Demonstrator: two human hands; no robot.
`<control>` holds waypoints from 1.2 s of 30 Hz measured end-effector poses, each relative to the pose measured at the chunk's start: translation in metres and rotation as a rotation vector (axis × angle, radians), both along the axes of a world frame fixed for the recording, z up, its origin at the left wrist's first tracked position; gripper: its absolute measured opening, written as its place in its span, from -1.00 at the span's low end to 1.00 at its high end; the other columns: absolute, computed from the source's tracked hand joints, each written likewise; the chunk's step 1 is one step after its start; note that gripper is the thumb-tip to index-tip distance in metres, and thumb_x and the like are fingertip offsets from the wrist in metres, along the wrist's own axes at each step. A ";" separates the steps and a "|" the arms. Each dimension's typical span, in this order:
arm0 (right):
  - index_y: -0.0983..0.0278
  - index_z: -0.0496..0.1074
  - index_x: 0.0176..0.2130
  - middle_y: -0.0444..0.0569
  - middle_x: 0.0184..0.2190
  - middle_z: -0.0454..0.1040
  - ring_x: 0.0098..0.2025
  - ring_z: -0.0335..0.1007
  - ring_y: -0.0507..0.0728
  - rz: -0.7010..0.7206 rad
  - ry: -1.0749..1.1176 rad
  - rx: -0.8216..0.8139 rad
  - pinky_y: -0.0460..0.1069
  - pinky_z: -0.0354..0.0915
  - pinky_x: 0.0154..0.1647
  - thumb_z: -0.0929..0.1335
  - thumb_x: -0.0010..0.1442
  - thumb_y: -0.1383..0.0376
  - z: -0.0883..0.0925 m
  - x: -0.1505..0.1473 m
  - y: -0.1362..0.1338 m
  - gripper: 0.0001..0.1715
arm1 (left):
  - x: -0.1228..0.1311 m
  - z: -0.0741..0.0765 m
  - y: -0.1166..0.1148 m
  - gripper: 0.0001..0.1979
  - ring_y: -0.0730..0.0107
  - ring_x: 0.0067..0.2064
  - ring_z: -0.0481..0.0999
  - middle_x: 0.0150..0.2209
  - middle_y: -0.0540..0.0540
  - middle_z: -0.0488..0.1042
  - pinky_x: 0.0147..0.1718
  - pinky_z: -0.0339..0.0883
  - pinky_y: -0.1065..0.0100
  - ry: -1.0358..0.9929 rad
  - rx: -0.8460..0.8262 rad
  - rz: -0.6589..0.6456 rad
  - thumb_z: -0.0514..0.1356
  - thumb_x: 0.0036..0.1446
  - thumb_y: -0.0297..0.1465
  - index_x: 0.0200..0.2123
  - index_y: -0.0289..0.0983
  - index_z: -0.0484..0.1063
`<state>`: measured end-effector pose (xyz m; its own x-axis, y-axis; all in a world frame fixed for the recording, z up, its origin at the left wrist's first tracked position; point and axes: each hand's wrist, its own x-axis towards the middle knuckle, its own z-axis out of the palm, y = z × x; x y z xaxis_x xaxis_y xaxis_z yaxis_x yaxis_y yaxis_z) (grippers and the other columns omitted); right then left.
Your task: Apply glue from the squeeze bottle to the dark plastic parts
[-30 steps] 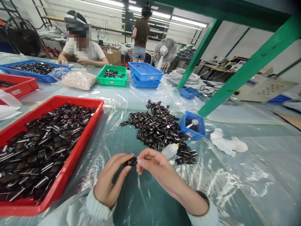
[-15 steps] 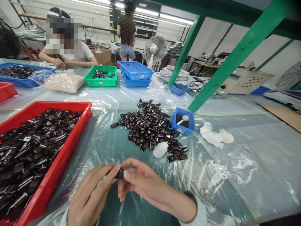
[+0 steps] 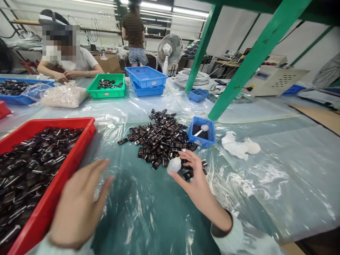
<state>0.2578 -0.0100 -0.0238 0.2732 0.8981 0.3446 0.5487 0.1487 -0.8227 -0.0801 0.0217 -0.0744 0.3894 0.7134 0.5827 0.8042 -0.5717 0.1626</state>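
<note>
My left hand (image 3: 79, 202), slightly blurred, is over the table beside the red tray (image 3: 91, 124). Its fingers are stretched out with the thumb apart, and no piece shows in it. My right hand (image 3: 195, 180) is open at a small white bottle (image 3: 174, 165) with a yellowish tip, thumb on the near side and fingers beyond it; whether they touch it I cannot tell. The bottle leans at the near edge of a heap of shiny dark-brown plastic pieces (image 3: 159, 136). More such dark pieces (image 3: 34, 170) fill the red tray.
A blue box (image 3: 202, 142) with dark bits and a white spoon (image 3: 202, 129) stands behind the heap. Crumpled white tissue (image 3: 239, 146) lies to its right. A green post (image 3: 239, 78) slants down to the table. Across stand a green tray (image 3: 106, 92), stacked blue trays (image 3: 148, 91) and a seated person (image 3: 85, 58).
My hands, which were together on one dark piece, have separated. My left hand moved left towards the red tray; my right hand moved forward to the bottle. The view shifted a little.
</note>
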 end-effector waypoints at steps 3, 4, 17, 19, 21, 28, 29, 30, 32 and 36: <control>0.22 0.20 -0.04 0.07 -0.11 0.45 -0.10 0.39 0.22 0.058 -0.015 -0.119 0.14 0.30 -0.10 0.37 0.13 0.30 -0.004 0.000 0.004 -0.59 | 0.104 0.044 0.032 -0.63 -0.01 -0.06 0.47 -0.05 -0.31 0.45 -0.13 0.39 -0.02 0.083 -0.091 -0.175 -0.09 0.33 -0.29 0.04 -0.35 0.32; 0.22 0.25 -0.10 0.05 -0.17 0.48 -0.14 0.41 0.21 0.066 -0.020 -0.134 0.13 0.31 -0.12 0.37 0.14 0.30 -0.004 -0.001 0.004 -0.68 | 0.127 0.048 0.039 -0.62 0.00 -0.08 0.48 -0.06 -0.32 0.46 -0.17 0.42 0.02 0.092 -0.106 -0.195 -0.12 0.33 -0.29 0.04 -0.38 0.31; 0.23 0.33 -0.15 0.00 -0.25 0.49 -0.22 0.42 0.19 0.102 -0.030 -0.225 0.05 0.31 -0.19 0.34 0.14 0.26 0.007 -0.001 0.001 -0.77 | 0.103 0.010 0.037 -0.83 0.42 -0.24 0.58 -0.20 -0.11 0.51 -0.27 0.47 0.48 -0.054 -0.284 -0.212 -0.12 0.31 -0.35 -0.11 -0.23 0.17; 0.24 0.34 -0.16 0.01 -0.26 0.50 -0.24 0.42 0.19 0.102 -0.038 -0.215 0.05 0.32 -0.22 0.34 0.13 0.26 0.008 -0.001 0.000 -0.76 | 0.090 0.008 0.035 -0.78 0.42 -0.24 0.58 -0.21 -0.10 0.52 -0.25 0.47 0.46 -0.059 -0.262 -0.192 -0.17 0.33 -0.34 -0.06 -0.22 0.17; 0.25 0.36 -0.18 0.00 -0.31 0.51 -0.28 0.43 0.19 0.097 -0.067 -0.193 0.04 0.34 -0.27 0.34 0.11 0.27 0.007 -0.002 0.000 -0.78 | 0.082 0.006 0.036 -0.75 0.36 -0.25 0.57 -0.24 -0.07 0.53 -0.25 0.46 0.40 -0.043 -0.212 -0.180 -0.17 0.34 -0.29 -0.10 -0.18 0.24; 0.19 0.40 -0.16 -0.10 -0.38 0.52 -0.37 0.42 0.13 0.078 -0.177 -0.070 -0.05 0.36 -0.33 0.35 0.09 0.30 -0.006 -0.004 0.001 -0.75 | 0.076 -0.011 0.042 -0.74 0.21 -0.37 0.54 -0.35 -0.09 0.54 -0.37 0.42 0.26 0.021 -0.001 -0.057 -0.12 0.30 -0.44 -0.26 -0.19 0.35; 0.18 0.40 -0.16 -0.10 -0.39 0.52 -0.39 0.42 0.12 0.072 -0.173 -0.054 -0.05 0.35 -0.34 0.35 0.09 0.29 -0.009 -0.004 0.001 -0.75 | 0.077 -0.015 0.041 -0.74 0.20 -0.34 0.56 -0.31 -0.10 0.55 -0.33 0.42 0.25 0.022 0.020 -0.044 -0.12 0.28 -0.49 -0.23 -0.18 0.35; 0.18 0.40 -0.16 -0.10 -0.40 0.52 -0.40 0.41 0.12 0.068 -0.168 -0.036 -0.05 0.35 -0.34 0.35 0.08 0.28 -0.013 -0.004 0.002 -0.75 | 0.078 -0.017 0.040 -0.73 0.22 -0.32 0.57 -0.29 -0.10 0.55 -0.30 0.42 0.25 0.020 0.035 -0.036 -0.12 0.26 -0.54 -0.20 -0.17 0.34; 0.19 0.40 -0.15 -0.08 -0.38 0.53 -0.41 0.42 0.13 0.064 -0.165 -0.006 -0.05 0.35 -0.34 0.36 0.08 0.27 -0.020 -0.003 0.003 -0.72 | 0.083 -0.019 0.036 -0.73 0.29 -0.35 0.57 -0.32 -0.07 0.55 -0.30 0.43 0.32 0.005 0.039 -0.038 -0.12 0.22 -0.57 -0.19 -0.17 0.30; 0.16 0.41 -0.13 -0.06 -0.37 0.54 -0.41 0.43 0.14 0.049 -0.177 0.017 -0.05 0.35 -0.38 0.35 0.10 0.23 -0.026 -0.001 0.004 -0.72 | 0.092 -0.011 0.029 -0.85 0.38 -0.52 0.52 -0.53 0.04 0.46 -0.50 0.38 0.43 -0.040 -0.049 -0.079 -0.08 0.19 -0.51 -0.36 -0.16 0.20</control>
<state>0.2567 -0.0061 -0.0502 0.1627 0.9025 0.3989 0.6763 0.1924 -0.7111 0.0114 0.0508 -0.0854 0.4226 0.7092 0.5643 0.7491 -0.6238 0.2230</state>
